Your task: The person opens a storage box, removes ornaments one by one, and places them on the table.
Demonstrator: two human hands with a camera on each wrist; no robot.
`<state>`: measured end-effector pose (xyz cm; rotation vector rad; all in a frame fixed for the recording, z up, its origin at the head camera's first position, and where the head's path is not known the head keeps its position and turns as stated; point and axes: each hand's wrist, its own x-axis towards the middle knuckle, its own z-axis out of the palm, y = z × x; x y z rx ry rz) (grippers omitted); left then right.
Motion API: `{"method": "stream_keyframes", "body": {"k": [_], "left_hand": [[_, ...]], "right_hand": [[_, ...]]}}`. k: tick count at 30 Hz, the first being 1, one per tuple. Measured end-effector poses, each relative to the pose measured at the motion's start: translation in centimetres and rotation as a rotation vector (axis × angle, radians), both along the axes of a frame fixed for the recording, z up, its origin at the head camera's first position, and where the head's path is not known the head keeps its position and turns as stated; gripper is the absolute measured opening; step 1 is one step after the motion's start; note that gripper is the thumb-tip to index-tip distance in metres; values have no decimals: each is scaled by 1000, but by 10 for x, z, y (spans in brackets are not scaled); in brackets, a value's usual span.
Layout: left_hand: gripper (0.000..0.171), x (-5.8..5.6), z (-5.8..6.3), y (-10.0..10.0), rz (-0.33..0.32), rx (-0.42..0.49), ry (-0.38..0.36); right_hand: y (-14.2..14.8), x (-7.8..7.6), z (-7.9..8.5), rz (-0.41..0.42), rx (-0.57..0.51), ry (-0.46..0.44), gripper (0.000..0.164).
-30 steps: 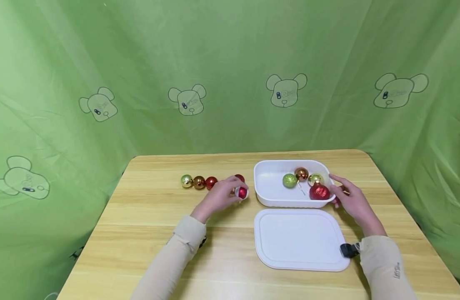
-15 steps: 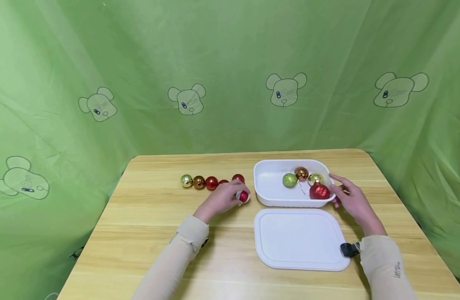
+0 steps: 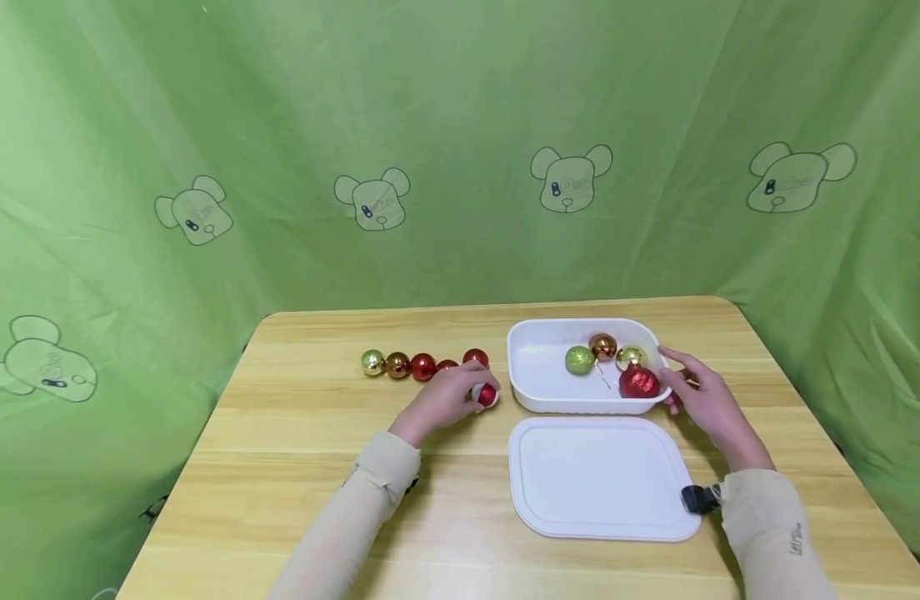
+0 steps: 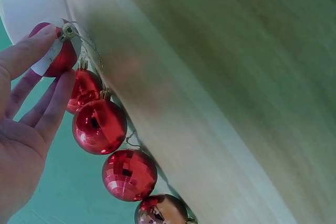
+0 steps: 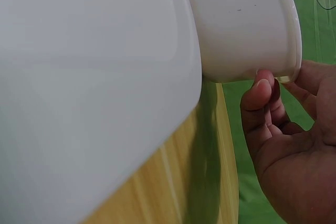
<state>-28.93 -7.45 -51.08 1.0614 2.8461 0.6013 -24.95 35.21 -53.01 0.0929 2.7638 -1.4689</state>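
Note:
My left hand (image 3: 447, 395) pinches a red-and-white Christmas bauble (image 3: 487, 395) between thumb and fingers, just left of the white plastic box (image 3: 535, 403). In the left wrist view, the bauble's metal cap and loop face the camera. Behind that hand runs a row of shiny baubles: a gold one (image 3: 373, 362), a bronze one (image 3: 397, 365) and several red ones (image 3: 423, 367), partly hidden by the hand. My right hand (image 3: 711, 408) grips the box's right end at the rim. Inside the box lie a glittery green bauble (image 3: 579, 360), a bronze one (image 3: 602, 347), a gold one and a red one (image 3: 639, 382).
A white lid (image 3: 602, 479) lies flat on the wooden table (image 3: 280, 467), directly in front of the box. The right wrist strap's black device (image 3: 700, 499) is over the lid's right edge. A green curtain (image 3: 460, 258) hangs behind the table.
My left hand has moved slightly toward the front and right with the red-and-white bauble, showing more of the red baubles behind it. The right hand and box stay in place.

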Motion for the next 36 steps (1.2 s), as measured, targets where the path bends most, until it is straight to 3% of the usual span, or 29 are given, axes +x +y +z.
{"method": "stream_keyframes", "body": {"k": [22, 36], "left_hand": [[45, 0, 3, -1, 2, -54, 46], [45, 0, 8, -1, 6, -38, 47]], "right_hand": [[1, 1, 0, 4, -6, 9, 60], [1, 0, -2, 4, 9, 19, 60]]}}
